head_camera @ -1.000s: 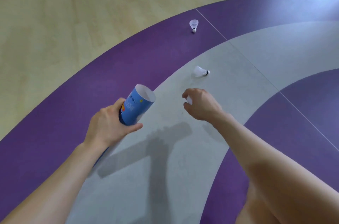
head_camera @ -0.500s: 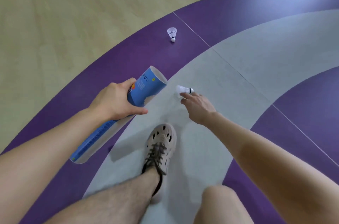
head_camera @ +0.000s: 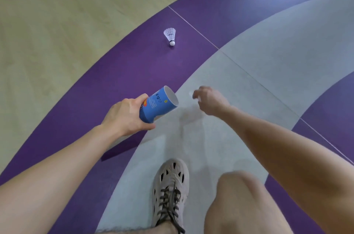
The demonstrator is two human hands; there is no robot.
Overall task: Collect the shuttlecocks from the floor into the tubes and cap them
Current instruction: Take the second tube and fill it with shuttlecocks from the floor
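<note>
1. Holding the blue tube (head_camera: 159,104) near its open end, the left grip (head_camera: 126,117) is clenched round it, thumb below and fingers above. The tube is tilted so that its uncapped mouth faces up and across toward the right grip (head_camera: 209,102)
2. The right grip hangs just beside that mouth, over the grey band of the floor (head_camera: 249,72). Its fingers look curled, but motion smears it, and a pale blur at the fingertips may or may not be a shuttlecock, so I cannot tell whether it grasps anything
3. One shuttlecock (head_camera: 170,35) plainly lies on the purple band of the floor, well beyond both grips. Its cork end points toward the person, and it sits near the thin seam line, short of the pale wood
4. The inside of the tube is hidden from this angle, so what it already holds cannot be counted. No cap and no second tube are in view
5. My reading is that collection is partway through. The tube is open and presented for loading, at least the shuttlecock on the purple band is left to fetch, and capping is not yet done
6. A laced shoe (head_camera: 170,185) is planted on the grey band below the grips, with a bare bent knee (head_camera: 237,201) beside it, which suggests a crouch over this stretch of floor
</note>
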